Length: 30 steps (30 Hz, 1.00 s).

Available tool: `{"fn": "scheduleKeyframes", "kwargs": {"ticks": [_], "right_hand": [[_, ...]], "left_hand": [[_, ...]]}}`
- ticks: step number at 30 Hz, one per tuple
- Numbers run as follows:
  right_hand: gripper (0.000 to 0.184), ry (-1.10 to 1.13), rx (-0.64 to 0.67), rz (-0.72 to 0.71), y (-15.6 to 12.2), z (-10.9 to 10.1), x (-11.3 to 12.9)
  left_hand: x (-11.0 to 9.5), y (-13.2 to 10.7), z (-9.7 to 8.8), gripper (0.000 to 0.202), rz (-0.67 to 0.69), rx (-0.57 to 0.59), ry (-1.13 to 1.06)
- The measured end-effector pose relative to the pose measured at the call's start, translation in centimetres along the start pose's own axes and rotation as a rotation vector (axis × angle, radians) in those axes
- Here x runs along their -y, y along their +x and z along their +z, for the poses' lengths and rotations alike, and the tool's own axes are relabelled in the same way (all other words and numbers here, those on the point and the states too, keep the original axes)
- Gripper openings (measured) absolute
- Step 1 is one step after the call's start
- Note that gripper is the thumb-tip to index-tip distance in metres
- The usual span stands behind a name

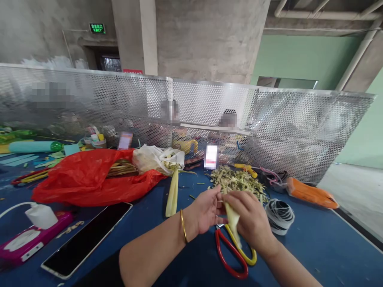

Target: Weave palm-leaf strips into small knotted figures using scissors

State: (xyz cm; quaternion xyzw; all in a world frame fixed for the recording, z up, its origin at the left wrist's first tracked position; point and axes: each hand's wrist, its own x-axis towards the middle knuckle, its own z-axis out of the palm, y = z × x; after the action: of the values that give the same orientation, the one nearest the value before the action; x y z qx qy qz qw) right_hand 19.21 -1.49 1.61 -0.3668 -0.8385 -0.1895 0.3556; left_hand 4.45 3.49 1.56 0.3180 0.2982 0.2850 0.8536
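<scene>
A pale yellow-green strip that looks like corn husk [232,217] hangs between my two hands over the table. My right hand [251,217] is closed round it from the right. My left hand [205,211], with a gold bangle at the wrist, has its fingers curled in at the strip's upper left side; their tips are partly hidden. Just below lie scissors [220,255] with one red and one yellow handle, their blades mostly covered by my hands. Behind my hands is a heap of shredded husk strips [236,179]. A tied husk bundle [172,193] lies to the left.
A roll of thin cord [279,217] and an orange packet [311,193] lie right. Left are a red plastic bag [74,179], a phone [89,239] and a pink power strip [36,239]. A perforated metal screen [203,99] spans the back, with people behind it.
</scene>
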Motion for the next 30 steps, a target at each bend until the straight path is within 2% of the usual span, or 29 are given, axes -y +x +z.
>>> {"fn": "scheduleKeyframes", "kwargs": {"ticks": [2,4,6,7,10,13,15,17,22,26,30], "right_hand": [[0.022,0.110,-0.121,0.276,0.1,-0.5,-0.8],[0.020,0.231,-0.180,0.557,0.5,-1.2,-1.7],[0.023,0.385,-0.168,0.746,0.9,-1.7,-2.5],[0.025,0.471,-0.142,0.797,1.1,-1.9,-2.8],[0.025,0.666,-0.018,0.829,1.4,-2.1,-3.1],[0.022,0.781,0.136,0.798,1.5,-2.1,-2.9],[0.020,0.819,0.202,0.762,1.5,-1.9,-2.8],[0.021,0.827,0.170,0.755,1.5,-1.7,-2.9],[0.031,0.797,-0.009,0.821,1.4,-1.4,-2.7],[0.032,0.697,-0.049,0.837,1.3,-1.1,-1.9],[0.022,0.559,-0.032,0.856,1.0,-0.5,-1.5]], "left_hand": [[0.2,-0.4,0.5,0.045,0.036,-0.115,0.100],[0.1,-0.8,1.0,0.037,0.102,-0.198,0.176],[-0.1,-1.3,1.3,0.028,0.160,-0.190,0.227],[-0.2,-1.4,1.4,0.027,0.163,-0.156,0.240],[-0.2,-1.5,1.3,0.027,0.066,-0.009,0.237],[0.2,-1.2,1.0,0.027,-0.083,0.146,0.227],[0.6,-1.0,0.8,0.025,-0.110,0.198,0.245],[0.8,-0.8,0.7,0.021,-0.072,0.169,0.262],[1.1,-0.6,0.9,0.017,0.004,0.005,0.229],[1.9,-0.2,1.0,0.015,0.005,-0.049,0.194],[3.1,0.0,1.1,0.015,0.012,-0.075,0.221]]}}
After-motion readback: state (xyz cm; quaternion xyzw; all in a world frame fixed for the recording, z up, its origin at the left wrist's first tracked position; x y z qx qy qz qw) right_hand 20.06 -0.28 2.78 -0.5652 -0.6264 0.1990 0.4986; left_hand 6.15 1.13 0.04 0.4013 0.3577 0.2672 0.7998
